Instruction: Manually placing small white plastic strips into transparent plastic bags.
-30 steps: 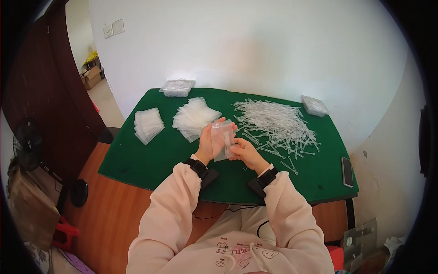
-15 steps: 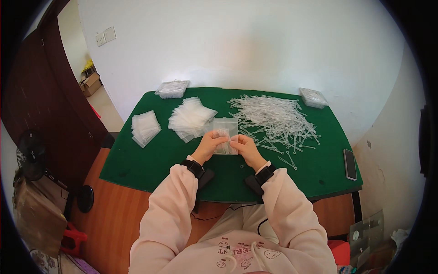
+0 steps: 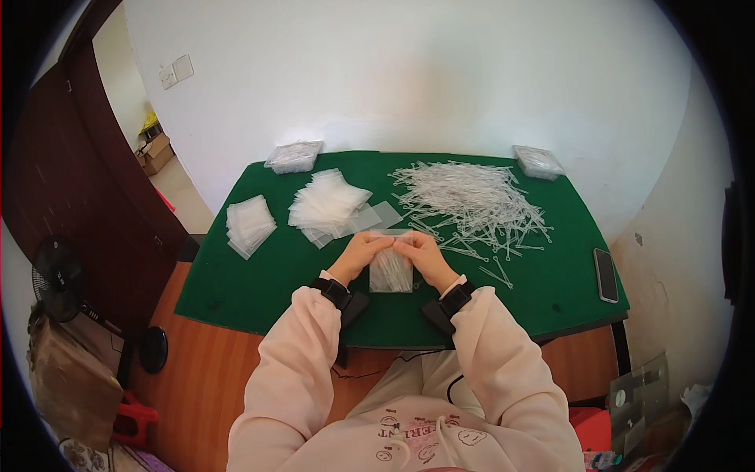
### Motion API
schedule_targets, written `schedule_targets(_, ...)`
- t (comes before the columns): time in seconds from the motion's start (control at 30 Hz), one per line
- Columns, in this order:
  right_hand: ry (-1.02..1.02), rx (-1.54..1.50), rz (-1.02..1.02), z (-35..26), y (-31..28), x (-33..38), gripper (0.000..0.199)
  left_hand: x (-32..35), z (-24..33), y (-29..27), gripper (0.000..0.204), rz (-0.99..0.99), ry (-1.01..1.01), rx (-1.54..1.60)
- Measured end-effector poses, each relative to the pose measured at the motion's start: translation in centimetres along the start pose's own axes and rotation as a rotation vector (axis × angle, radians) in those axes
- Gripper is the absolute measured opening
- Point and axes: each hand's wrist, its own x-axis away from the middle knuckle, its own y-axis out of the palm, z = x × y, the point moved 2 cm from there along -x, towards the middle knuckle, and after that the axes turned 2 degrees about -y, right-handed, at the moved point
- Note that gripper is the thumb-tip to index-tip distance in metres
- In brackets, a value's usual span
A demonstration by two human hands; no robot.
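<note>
Both hands grip the top edge of a small clear zip bag (image 3: 391, 277) that hangs toward me over the green table. Inside the bag lie several thin clear plastic sticks. My left hand (image 3: 362, 255) pinches the upper left of the bag, thumb and fingers closed. My right hand (image 3: 425, 256) pinches the upper right, its thumb close to the left thumb. Just beyond my hands is a big heap of clear plastic sticks with looped ends (image 3: 468, 197). A fanned pile of empty zip bags (image 3: 326, 198) lies to the left, with a loose zip bag (image 3: 385, 214) beside it.
A smaller stack of zip bags (image 3: 250, 223) lies farther left on the green-covered table (image 3: 236, 295). Clear plastic boxes stand at the back left (image 3: 294, 156) and back right (image 3: 539, 162). A phone (image 3: 605, 275) rests near the right edge. A white wall (image 3: 377, 86) rises behind.
The filled bag has come nearer to me, and my fingers now grip its top edge instead of its middle. A loose empty bag behind it has come into sight.
</note>
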Motion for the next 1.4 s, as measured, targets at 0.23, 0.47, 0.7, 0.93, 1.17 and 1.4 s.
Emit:
schedule_targets(0.23, 0.018, 0.006, 0.081, 0.2, -0.7, -0.2, 0.01, -0.2, -0.1, -1.0, 0.019, 0.092, 0.076, -0.184)
schedule_targets(0.47, -0.266, 0.4, 0.061, -0.1, 0.0, 0.0, 0.014, 0.1, 0.4, -0.3, 0.015, 0.094, 0.309, -0.478)
schedule_targets(0.7, -0.208, 0.304, 0.015, -0.3, 0.2, 0.2, 0.011, 0.3, 0.4, 0.1, 0.016, 0.103, 0.395, -0.521)
schedule_targets(0.93, -0.248, 0.341, 0.148, 0.3, -0.7, -0.3, 0.011, 0.4, 1.0, -0.6, 0.016, 0.197, 0.346, -0.624)
schedule_targets(1.17, -0.234, 0.425, 0.271, -0.1, -1.5, -0.6, 0.011, 0.0, 1.0, -2.2, 0.019, 0.275, 0.408, -0.601)
schedule_targets(1.4, -0.793, 1.028, 0.225, -2.7, 0.5, 0.8, 0.006, 0.6, 0.9, -0.8, 0.015, 0.213, 0.471, -0.721)
